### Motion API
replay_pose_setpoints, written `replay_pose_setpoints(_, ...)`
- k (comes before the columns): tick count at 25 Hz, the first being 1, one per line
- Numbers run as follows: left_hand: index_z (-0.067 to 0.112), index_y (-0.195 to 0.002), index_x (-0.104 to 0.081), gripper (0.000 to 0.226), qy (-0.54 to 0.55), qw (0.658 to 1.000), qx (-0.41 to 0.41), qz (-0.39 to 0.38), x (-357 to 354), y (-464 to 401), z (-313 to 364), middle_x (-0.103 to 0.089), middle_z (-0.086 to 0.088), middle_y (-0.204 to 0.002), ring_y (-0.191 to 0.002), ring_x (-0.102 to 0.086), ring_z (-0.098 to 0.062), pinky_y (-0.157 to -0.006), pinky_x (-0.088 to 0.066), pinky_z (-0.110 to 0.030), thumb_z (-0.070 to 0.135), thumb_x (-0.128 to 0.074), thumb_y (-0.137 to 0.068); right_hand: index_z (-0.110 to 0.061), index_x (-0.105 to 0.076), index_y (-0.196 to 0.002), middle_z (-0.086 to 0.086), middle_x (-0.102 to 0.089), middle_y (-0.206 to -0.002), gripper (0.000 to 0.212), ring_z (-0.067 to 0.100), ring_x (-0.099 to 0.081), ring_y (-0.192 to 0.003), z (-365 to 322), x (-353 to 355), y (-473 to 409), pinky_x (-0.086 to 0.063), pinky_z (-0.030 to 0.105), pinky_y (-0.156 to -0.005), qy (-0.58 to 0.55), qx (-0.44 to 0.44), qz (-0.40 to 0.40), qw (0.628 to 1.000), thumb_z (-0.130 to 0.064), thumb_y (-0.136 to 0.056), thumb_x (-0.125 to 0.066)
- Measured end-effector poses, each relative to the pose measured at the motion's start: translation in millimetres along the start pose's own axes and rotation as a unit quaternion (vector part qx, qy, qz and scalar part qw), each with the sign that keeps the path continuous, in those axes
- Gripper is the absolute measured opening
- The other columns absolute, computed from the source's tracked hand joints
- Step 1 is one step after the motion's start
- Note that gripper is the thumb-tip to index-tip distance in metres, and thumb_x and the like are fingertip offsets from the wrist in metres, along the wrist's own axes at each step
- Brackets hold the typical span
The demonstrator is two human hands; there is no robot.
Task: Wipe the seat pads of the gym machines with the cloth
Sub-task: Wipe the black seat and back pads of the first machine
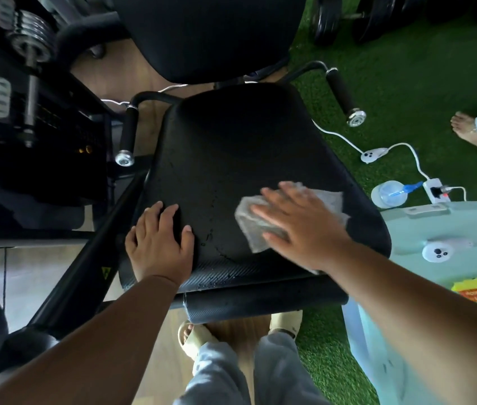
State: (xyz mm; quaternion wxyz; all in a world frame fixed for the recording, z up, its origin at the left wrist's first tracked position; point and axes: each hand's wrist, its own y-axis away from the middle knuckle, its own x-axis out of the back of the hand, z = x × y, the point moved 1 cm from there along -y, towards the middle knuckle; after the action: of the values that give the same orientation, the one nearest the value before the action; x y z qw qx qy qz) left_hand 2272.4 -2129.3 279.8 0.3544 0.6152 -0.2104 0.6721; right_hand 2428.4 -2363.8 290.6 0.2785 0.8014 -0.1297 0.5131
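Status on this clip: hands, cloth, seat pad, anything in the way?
Right hand flat on grey cloth, pressing it to seat pad. Left hand open, braced on pad's near-left edge. Pad surface otherwise unobstructed.

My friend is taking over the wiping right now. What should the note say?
Right hand: flat, fingers straight, pressing the grey cloth onto the front right part of the black seat pad.
Left hand: resting open on the pad's front left edge, steadying.
Done: wiping is under way; small wet drops show near the pad's front.
Left: the pad's rear and left parts, the backrest above it if wanted, then the other machines' seat pads.
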Motion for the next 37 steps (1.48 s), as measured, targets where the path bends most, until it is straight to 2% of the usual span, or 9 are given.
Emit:
replay_pose_setpoints(4, 0.031, -0.140, -0.045, 0.056, -0.006, 1.000, 0.000, 0.001, -1.9, 0.2, 0.7, -0.037, 0.004, -0.154, -0.145, -0.028, -0.021, -0.115, -0.021, -0.051, 0.050, -0.038, -0.087, -0.039, -0.019, -0.156, -0.001, -0.017, -0.167, 0.063, 0.031, -0.010, -0.153, 59.1, 10.1, -11.6, -0.013, 0.053, -0.123, 0.011, -0.220, 0.017, 0.975, -0.053, -0.094, -0.024)
replay_pose_setpoints(7, 0.030, -0.140, -0.045, 0.058, 0.000, 1.000, 0.001, -0.002, -2.1, -0.6, -1.8, -0.036, 0.003, -0.154, -0.145, -0.027, -0.021, -0.115, -0.020, -0.051, 0.051, -0.037, -0.086, -0.031, -0.005, -0.159, 0.002, 0.000, -0.169, 0.065, 0.037, 0.001, -0.153, 23.3, 14.1, -72.0, -0.005, 0.057, -0.122, -0.007, -0.326, 0.009, 0.945, -0.049, -0.099, -0.023)
replay_pose_setpoints(13, 0.035, -0.141, -0.042, 0.054, 0.018, 0.996, 0.014, -0.086, 15.2, -9.4, 0.9, -0.033, 0.007, -0.154, -0.144, -0.024, -0.019, -0.116, -0.017, -0.048, 0.052, -0.045, -0.089, -0.030, -0.005, -0.160, -0.006, 0.017, -0.167, 0.069, 0.025, 0.011, -0.154, -21.1, 7.5, -32.1, -0.002, 0.051, -0.124, 0.019, -0.080, -0.030, 0.996, -0.058, -0.097, -0.011)
replay_pose_setpoints(17, 0.034, -0.134, -0.049, 0.053, 0.029, 0.995, -0.011, -0.097, 31.8, -60.0, 3.3, -0.040, 0.001, -0.144, -0.135, -0.034, -0.026, -0.110, -0.026, -0.049, 0.053, -0.057, -0.086, -0.029, -0.013, -0.160, -0.006, 0.009, -0.168, 0.071, 0.022, 0.005, -0.155, 28.1, 8.4, -17.3, -0.004, 0.046, -0.124, 0.016, -0.191, -0.005, 0.981, -0.052, -0.093, -0.009)
replay_pose_setpoints(22, 0.032, -0.155, -0.021, 0.075, 0.020, 0.989, 0.033, -0.144, 2.2, -130.0, 30.4, -0.011, -0.007, -0.165, -0.151, -0.010, -0.029, -0.119, -0.015, -0.052, 0.066, -0.040, -0.092, -0.023, -0.002, -0.160, 0.001, 0.011, -0.168, 0.068, 0.030, 0.004, -0.154, 30.3, 19.1, -108.7, -0.003, 0.053, -0.123, -0.026, -0.329, 0.011, 0.944, -0.046, -0.100, -0.025)
replay_pose_setpoints(25, 0.034, -0.156, -0.017, 0.073, 0.004, 0.993, 0.040, -0.109, -7.8, -132.3, 34.2, -0.009, -0.006, -0.166, -0.152, -0.007, -0.026, -0.119, -0.014, -0.051, 0.067, -0.034, -0.093, -0.029, -0.003, -0.160, -0.004, 0.010, -0.168, 0.069, 0.026, 0.007, -0.154, 10.6, 14.9, -108.5, 0.001, 0.049, -0.123, -0.002, -0.118, -0.031, 0.993, -0.054, -0.099, -0.025)
replay_pose_setpoints(27, 0.035, -0.155, -0.018, 0.072, -0.004, 0.994, 0.042, -0.101, -8.9, -131.5, 34.5, -0.010, -0.005, -0.165, -0.152, -0.007, -0.025, -0.119, -0.014, -0.050, 0.067, -0.034, -0.092, -0.035, -0.010, -0.159, -0.008, 0.000, -0.168, 0.068, 0.021, 0.004, -0.155, 31.6, 15.4, -78.5, -0.002, 0.046, -0.125, -0.012, -0.034, -0.045, 0.998, -0.057, -0.097, -0.025)
replay_pose_setpoints(32, 0.035, -0.153, -0.021, 0.070, -0.016, 0.996, 0.042, -0.079, -13.0, -133.9, 37.0, -0.015, -0.005, -0.163, -0.150, -0.012, -0.025, -0.117, -0.019, -0.052, 0.065, -0.038, -0.091, -0.041, -0.014, -0.157, -0.006, -0.007, -0.168, 0.065, 0.027, -0.007, -0.153, 106.3, 25.0, -80.8, -0.020, 0.047, -0.122, -0.098, -0.243, -0.014, 0.965, -0.046, -0.096, -0.035)
replay_pose_setpoints(37, 0.034, -0.152, -0.023, 0.070, -0.027, 0.996, 0.044, -0.077, -15.6, -137.9, 36.9, -0.018, -0.006, -0.162, -0.149, -0.014, -0.027, -0.116, -0.019, -0.054, 0.062, -0.041, -0.091, -0.038, -0.008, -0.158, -0.006, 0.004, -0.168, 0.064, 0.033, -0.004, -0.152, 124.7, 33.5, -183.4, -0.027, 0.053, -0.115, -0.143, -0.282, 0.009, 0.949, -0.044, -0.100, -0.034)
